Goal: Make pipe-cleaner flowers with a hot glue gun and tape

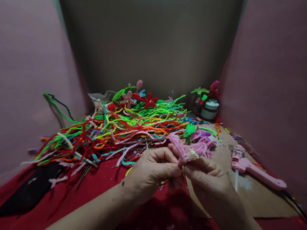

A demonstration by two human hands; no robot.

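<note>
Between both hands is a pink pipe-cleaner flower (184, 150) with pale yellow stamens at its centre. My left hand (155, 169) pinches its base from the left, thumb against the curled fingers. From the other side, my right hand (209, 178) pinches the same base, its thumb close to the left thumb. The fingertips and the flower's underside are partly hidden. Just behind the flower lie a purple pipe-cleaner piece (204, 136) and a bunched green piece (190, 130).
A big heap of coloured pipe cleaners (131, 123) spreads to the left, with finished flowers (149, 101) behind it. On the cardboard (259, 203) at right rests a pink glue gun (256, 171) with a cord. A lidded jar (209, 109) stands behind; a black flat object (31, 186) lies front left.
</note>
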